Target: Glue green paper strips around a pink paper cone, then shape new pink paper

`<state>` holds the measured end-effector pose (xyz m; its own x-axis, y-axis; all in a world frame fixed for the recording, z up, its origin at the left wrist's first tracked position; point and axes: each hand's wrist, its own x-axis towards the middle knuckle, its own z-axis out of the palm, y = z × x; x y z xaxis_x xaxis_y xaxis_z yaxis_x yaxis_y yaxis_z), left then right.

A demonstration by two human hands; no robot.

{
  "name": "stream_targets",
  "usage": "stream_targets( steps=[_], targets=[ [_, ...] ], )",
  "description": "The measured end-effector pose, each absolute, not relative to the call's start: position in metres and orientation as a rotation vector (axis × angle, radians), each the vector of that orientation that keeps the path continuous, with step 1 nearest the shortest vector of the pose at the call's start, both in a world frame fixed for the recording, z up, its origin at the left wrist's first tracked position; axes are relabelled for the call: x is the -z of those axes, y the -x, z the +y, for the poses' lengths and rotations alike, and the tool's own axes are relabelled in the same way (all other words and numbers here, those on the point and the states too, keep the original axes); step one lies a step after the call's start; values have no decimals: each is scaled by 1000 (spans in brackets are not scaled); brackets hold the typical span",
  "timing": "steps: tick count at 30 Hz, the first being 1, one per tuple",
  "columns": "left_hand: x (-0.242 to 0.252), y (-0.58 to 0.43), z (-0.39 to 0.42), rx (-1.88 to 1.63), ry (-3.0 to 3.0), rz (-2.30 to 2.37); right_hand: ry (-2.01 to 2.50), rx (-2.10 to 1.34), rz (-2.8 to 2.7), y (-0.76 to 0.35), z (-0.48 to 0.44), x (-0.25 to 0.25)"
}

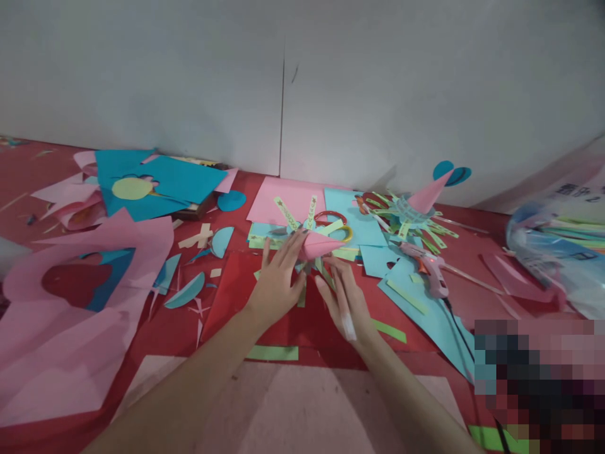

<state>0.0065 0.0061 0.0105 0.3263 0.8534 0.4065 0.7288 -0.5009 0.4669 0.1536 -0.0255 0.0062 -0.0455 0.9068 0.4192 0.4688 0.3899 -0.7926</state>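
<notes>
A pink paper cone lies tipped on its side, its point toward the right, with patterned pale strips sticking out around its base. My left hand is closed on the cone's base end, fingers over the top. Just below the cone's point, my right hand has bent fingers around a pale green paper strip that hangs from the piece; the fingertips are partly hidden. White tape wraps one right finger. Behind the cone are scissors with red and yellow handles. Beneath both hands is red paper.
At right, a pink hot glue gun with a lit red light trails a black cord. A finished-looking cone figure stands behind it. Cut pink paper and blue scraps lie left. A plastic bag sits far right, below a wall.
</notes>
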Motion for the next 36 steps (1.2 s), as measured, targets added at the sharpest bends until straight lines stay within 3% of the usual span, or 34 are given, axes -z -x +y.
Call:
stream_targets(
  steps=[10,21,36],
  targets=[
    [-3,-2,12,-1266,-2056,1678,1337,-514,-1485,-154,-28,-14],
    [-4,0,12,-988,-2111,1596,1445,-399,-1680,-159,-27,-4],
    [-3,0,9,-881,-2060,1485,1458,-386,-1552,-163,-24,3]
  ],
)
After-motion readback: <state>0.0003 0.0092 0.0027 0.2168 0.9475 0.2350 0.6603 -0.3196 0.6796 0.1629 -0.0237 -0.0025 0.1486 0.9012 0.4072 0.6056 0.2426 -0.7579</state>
